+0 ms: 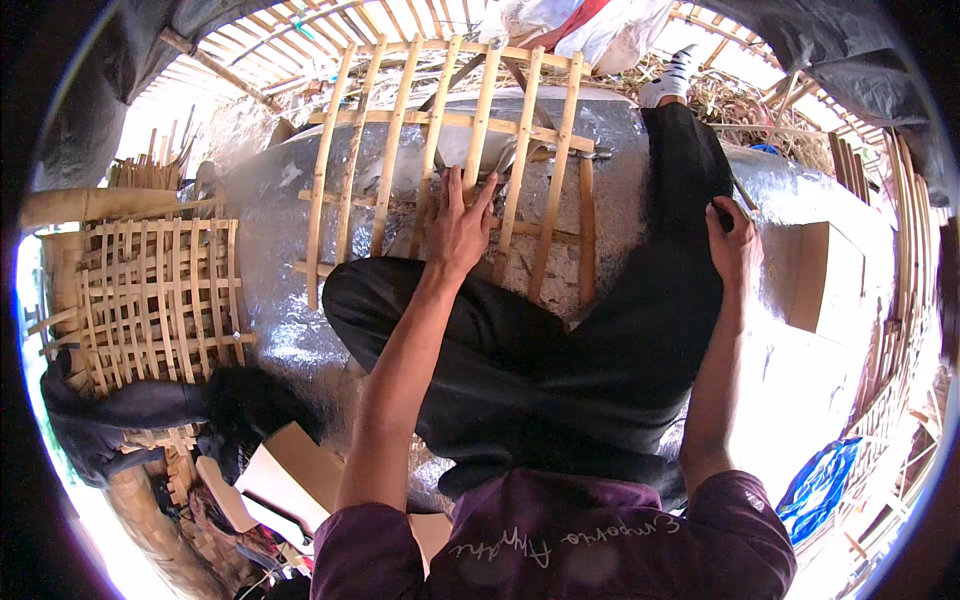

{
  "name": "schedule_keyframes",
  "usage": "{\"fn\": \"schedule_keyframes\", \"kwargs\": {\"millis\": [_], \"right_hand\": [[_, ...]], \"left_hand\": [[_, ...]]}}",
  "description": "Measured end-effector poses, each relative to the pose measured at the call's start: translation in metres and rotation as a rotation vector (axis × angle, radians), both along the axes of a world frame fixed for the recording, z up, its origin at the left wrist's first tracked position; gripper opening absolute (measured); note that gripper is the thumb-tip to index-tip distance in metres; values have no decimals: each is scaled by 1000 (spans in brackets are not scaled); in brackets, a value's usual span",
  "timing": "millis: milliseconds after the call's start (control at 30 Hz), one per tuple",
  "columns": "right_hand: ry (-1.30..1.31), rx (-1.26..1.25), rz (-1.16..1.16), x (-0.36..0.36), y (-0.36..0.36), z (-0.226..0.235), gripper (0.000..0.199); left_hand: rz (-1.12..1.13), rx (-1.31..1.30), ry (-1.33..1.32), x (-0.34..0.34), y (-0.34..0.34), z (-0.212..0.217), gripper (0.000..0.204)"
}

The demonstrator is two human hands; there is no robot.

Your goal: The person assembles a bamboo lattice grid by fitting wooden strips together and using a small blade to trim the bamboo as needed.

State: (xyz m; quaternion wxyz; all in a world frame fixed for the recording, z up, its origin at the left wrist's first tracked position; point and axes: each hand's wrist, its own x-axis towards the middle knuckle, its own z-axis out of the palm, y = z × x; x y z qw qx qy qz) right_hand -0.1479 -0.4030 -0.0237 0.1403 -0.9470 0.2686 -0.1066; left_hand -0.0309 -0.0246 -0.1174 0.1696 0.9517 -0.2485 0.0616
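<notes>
Left hand [458,228] fingers spread on bamboo lattice [440,150], right hand [733,243] on knee

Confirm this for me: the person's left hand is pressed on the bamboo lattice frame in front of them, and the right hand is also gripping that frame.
Not quite. The left hand does rest on the bamboo lattice frame, but the right hand is off the frame, resting on the person's own black-trousered leg out to the side. The head view shows this.

bamboo craft workshop: lattice frames [150,300], split slats [140,175]

Purple short-sleeved shirt, black trousers, white sock.
</notes>
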Motion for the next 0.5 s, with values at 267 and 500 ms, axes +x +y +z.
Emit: {"fn": "schedule_keyframes", "kwargs": {"millis": [267,500], "right_hand": [[30,-144,-2,3,15,9,30],[56,-219,112,8,25,8,30]], "left_hand": [[7,-39,1,0,-1,-2,49],[-13,-42,-6,1,1,3,51]]}}
